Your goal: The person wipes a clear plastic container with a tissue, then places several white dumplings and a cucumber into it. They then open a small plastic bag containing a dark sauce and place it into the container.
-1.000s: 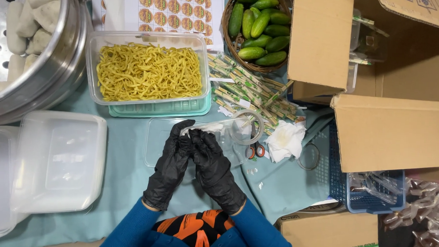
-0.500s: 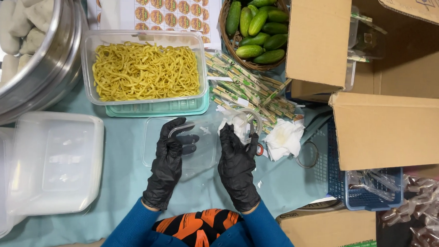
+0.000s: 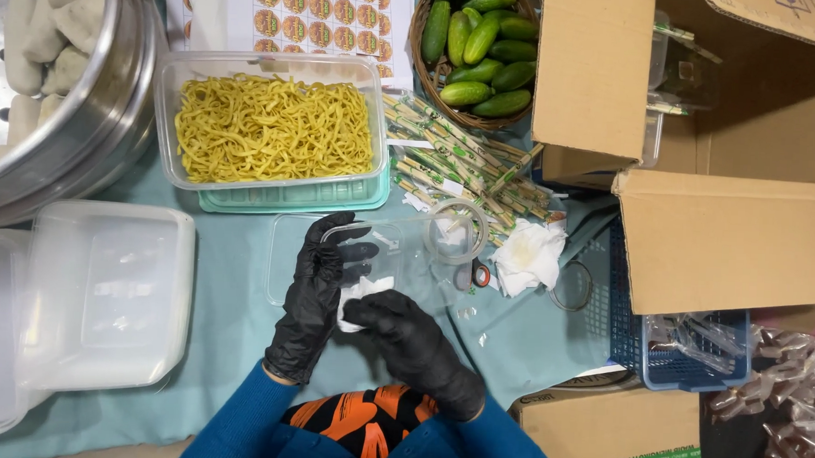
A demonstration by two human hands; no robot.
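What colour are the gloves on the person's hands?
Black, on both the left hand and the right hand, clearest in the head view.

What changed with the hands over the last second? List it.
The left hand and right hand, pressed together a second ago and apart half a second ago, have met again. A white tissue now sits between them, the left fingers spread over a clear plastic container. The noodle tub, cucumber basket and steamer stayed put.
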